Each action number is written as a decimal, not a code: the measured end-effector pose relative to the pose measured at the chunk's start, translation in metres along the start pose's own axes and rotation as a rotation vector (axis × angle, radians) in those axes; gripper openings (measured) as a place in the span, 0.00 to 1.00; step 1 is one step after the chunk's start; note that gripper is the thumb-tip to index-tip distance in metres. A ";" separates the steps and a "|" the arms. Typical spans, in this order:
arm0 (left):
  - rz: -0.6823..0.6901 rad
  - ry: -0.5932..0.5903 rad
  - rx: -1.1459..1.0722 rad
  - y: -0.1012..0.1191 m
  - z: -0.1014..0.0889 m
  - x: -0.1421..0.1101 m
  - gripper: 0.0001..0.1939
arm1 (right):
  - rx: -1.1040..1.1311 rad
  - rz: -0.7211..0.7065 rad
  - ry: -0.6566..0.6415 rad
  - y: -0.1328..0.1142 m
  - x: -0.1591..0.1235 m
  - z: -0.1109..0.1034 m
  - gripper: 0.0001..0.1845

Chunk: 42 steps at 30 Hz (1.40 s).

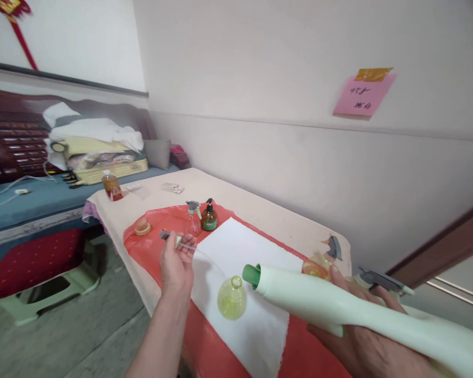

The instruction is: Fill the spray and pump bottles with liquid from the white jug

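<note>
My left hand is closed round a spray head with a grey top, and its thin clear dip tube slants down to the right. Below that tube, an open yellow-green see-through bottle stands upright on a white cloth. My right hand grips a pale green watering can; its long spout points left, just right of the bottle's mouth, with a darker green lip at the tip. Beyond that hand, a second spray bottle is partly hidden, and a grey trigger shows.
Red plastic sheeting lies under the cloth. A clear spray bottle, a brown pump bottle and a round tan object are at its far end. An amber bottle stands at the table's far corner. A red-topped stool is left.
</note>
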<state>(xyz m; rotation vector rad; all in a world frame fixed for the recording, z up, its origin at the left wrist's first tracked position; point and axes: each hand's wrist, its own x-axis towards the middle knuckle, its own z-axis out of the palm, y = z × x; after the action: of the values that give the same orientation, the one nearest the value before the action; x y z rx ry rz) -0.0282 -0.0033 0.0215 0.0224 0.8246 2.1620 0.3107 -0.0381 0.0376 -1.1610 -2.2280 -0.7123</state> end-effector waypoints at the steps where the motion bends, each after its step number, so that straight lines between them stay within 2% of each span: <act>1: -0.004 0.002 -0.003 0.000 0.000 0.000 0.09 | -0.032 -0.053 -0.019 0.001 -0.002 0.001 0.25; 3: -0.011 0.003 -0.002 0.000 0.000 0.001 0.09 | -0.097 -0.121 -0.035 0.003 -0.005 0.003 0.26; 11: 0.006 0.005 -0.011 0.000 0.000 0.001 0.09 | -0.250 -0.211 -0.009 0.001 0.002 0.004 0.27; 16: 0.003 -0.004 -0.013 0.000 0.000 0.000 0.09 | -0.347 -0.356 -0.033 -0.001 0.002 0.001 0.28; 26: -0.002 -0.011 -0.009 -0.001 -0.001 0.001 0.09 | -0.262 -0.236 -0.069 -0.010 0.007 0.002 0.23; 33: -0.009 -0.014 -0.014 -0.002 -0.002 0.002 0.09 | -0.285 -0.230 -0.117 -0.011 0.008 -0.001 0.27; 39: -0.013 -0.018 -0.008 -0.002 -0.002 0.001 0.09 | -0.262 -0.218 -0.098 -0.011 0.010 -0.006 0.25; 42: -0.015 -0.013 -0.005 -0.001 -0.002 0.001 0.09 | -0.264 -0.210 -0.135 -0.010 0.009 -0.006 0.26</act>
<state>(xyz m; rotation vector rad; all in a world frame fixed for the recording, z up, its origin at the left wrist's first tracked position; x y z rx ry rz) -0.0285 -0.0031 0.0191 0.0278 0.8089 2.1473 0.2989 -0.0416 0.0455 -1.1356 -2.4496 -1.0689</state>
